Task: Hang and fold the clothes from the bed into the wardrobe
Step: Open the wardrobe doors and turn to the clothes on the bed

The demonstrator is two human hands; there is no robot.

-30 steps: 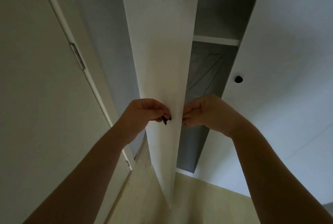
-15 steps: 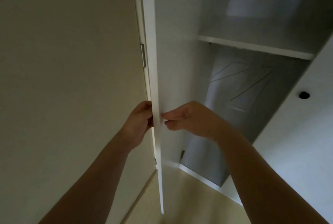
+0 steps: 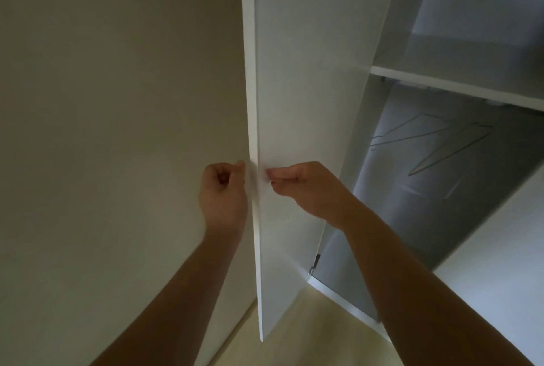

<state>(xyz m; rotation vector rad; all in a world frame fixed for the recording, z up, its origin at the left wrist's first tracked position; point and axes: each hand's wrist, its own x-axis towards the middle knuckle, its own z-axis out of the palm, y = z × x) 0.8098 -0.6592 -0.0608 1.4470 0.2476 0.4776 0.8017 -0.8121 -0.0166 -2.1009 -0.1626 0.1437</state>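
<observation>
Left forearm: bare, reached up from the bottom edge.
Right forearm: bare, reached up from the lower right.
Left hand (image 3: pixel 223 192): fingers curled into a loose fist, thumb tip against the outer side of the wardrobe door (image 3: pixel 300 86) at its free edge; blurred, could not tell if it gripped anything.
Right hand (image 3: pixel 297 186): level with the left hand, on the door's inner face; fingers curled, tips touching the panel just beside the edge; grip unclear from blur.
Wardrobe door: white, upright, seen almost edge-on, passing between the two hands and running above and below them.
Floor (image 3: pixel 309 333): pale wood, below the hands.
Hinge (image 3: pixel 314 264): metal, below the right hand at the door's far edge.
Beige surface (image 3: pixel 117 130): flat, filled everything left of the left hand.
Wardrobe interior (image 3: pixel 382 248): open, grey, beyond and right of the right hand.
Wire hangers (image 3: pixel 441 142): several, hanging bare, above and right of the right hand.
Shelf (image 3: pixel 453 86): white, just above the hangers.
Second door (image 3: pixel 500 277): white, far right of the right hand.
</observation>
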